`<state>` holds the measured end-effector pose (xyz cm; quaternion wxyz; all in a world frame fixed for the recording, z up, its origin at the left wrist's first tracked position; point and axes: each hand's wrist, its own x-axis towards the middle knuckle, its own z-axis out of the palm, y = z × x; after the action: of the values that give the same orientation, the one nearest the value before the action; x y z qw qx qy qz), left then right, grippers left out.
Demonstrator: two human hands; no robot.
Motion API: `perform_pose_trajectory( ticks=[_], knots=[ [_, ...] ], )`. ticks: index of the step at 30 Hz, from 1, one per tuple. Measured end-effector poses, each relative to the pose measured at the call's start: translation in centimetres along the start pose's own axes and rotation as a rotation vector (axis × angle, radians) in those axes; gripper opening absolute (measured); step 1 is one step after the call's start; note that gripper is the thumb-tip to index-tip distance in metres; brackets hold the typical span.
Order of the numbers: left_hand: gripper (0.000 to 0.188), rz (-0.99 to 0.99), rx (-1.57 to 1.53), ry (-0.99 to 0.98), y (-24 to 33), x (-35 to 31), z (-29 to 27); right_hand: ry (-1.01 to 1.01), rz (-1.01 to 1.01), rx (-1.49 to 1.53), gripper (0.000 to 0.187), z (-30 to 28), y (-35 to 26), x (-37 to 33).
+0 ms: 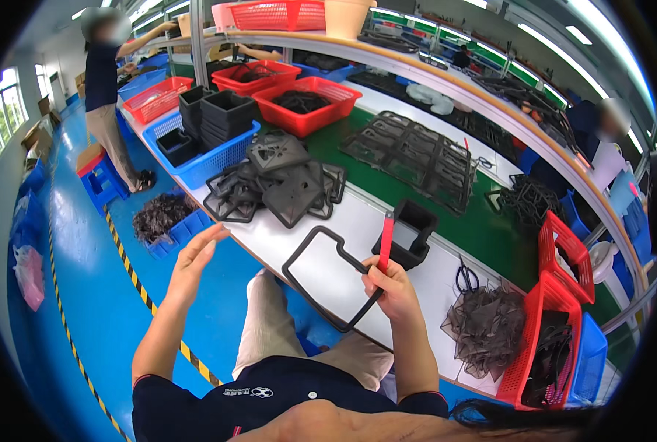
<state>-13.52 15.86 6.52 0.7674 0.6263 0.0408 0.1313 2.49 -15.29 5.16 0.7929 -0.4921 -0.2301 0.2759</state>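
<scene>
So from my feed, the left hand (196, 258) is up in the air off the near table edge, fingers loosely spread, holding nothing. Just right of it, a black rubbery rectangular frame gasket (321, 276) hangs partly over the white table (431, 287). The right hand (393, 289) has its fingers wrapped tight around that frame's right side plus a red-handled cutting tool (385, 241) pointing up. A black square tray (411, 234) sits right behind. Further right, gray trimmed scraps (487, 324) pile up beside a red plastic basket (546, 331).
</scene>
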Motion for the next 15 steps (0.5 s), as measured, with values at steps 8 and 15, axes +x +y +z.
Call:
perform_pose_trajectory(
  ticks=[8,15],
  knots=[
    [0.039,0.178,0.463,0.241,4.0,2.5,4.7,-0.072,-0.094,-0.224,0.02,0.4,-3.8,-0.4],
    [0.052,0.732,1.353,0.258,3.2,4.9,0.5,-0.098,-0.041,-0.223,0.02,0.6,-4.9,0.8]
  ],
)
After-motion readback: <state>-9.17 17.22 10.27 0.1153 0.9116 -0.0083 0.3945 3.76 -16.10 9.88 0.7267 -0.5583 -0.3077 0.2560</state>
